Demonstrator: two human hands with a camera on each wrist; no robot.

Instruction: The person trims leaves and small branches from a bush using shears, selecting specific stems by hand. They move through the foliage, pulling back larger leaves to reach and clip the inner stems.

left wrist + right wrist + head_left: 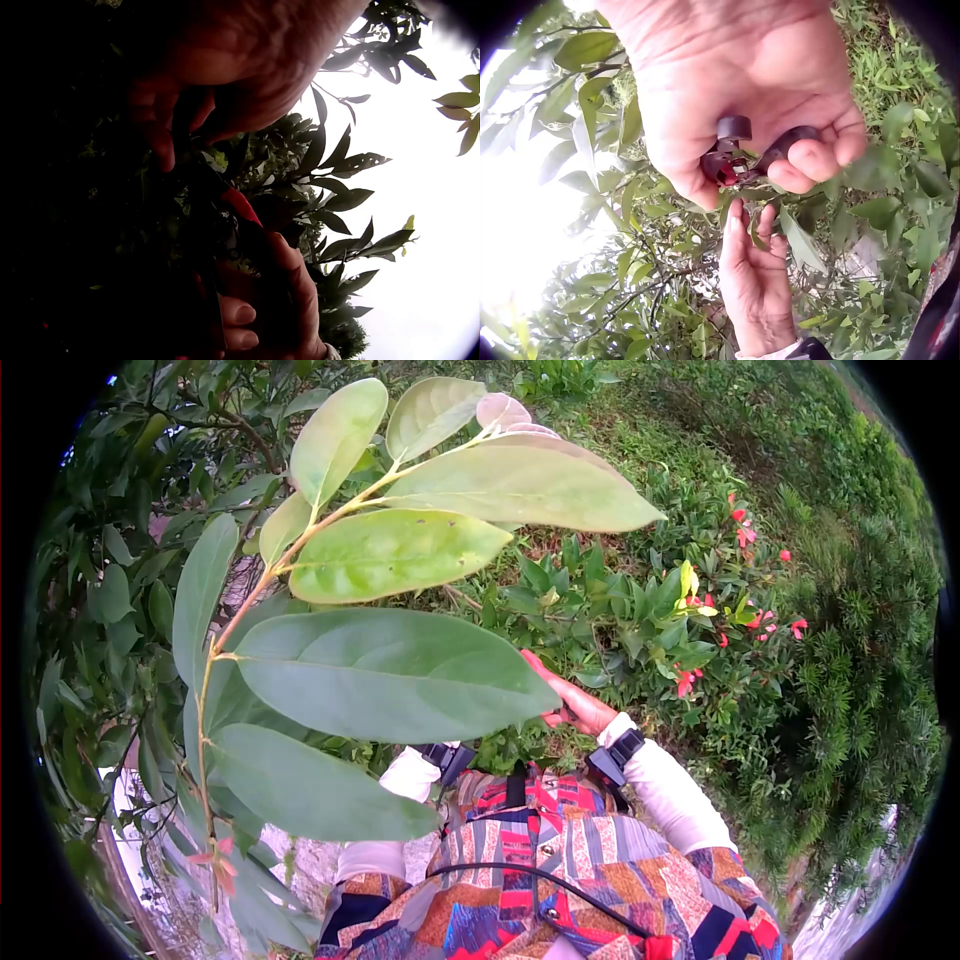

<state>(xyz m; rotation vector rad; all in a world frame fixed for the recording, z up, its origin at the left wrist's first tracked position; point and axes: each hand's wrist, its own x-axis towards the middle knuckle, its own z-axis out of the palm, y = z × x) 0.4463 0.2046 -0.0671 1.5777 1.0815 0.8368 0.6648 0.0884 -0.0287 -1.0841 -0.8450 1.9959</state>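
My right hand (742,82) grips pruning shears (731,169) with dark handles and a red part; the handle ends show in the palm, and the blades are mostly hidden. In the left wrist view the red section of the shears points up toward my left hand (240,67). Fingertips of the left hand pinch a leafy twig (759,236) just beyond the shears in the right wrist view. From the head, large leaves (390,675) on a near branch cover the left hand, while the right hand (585,708) shows partly behind them.
The near branch (240,610) hangs close before the head camera. Dense dark foliage (110,590) lies at left. A bush with red flowers (745,535) grows ahead to the right, beside feathery greenery (860,650). Thin branches (660,285) surround the hands.
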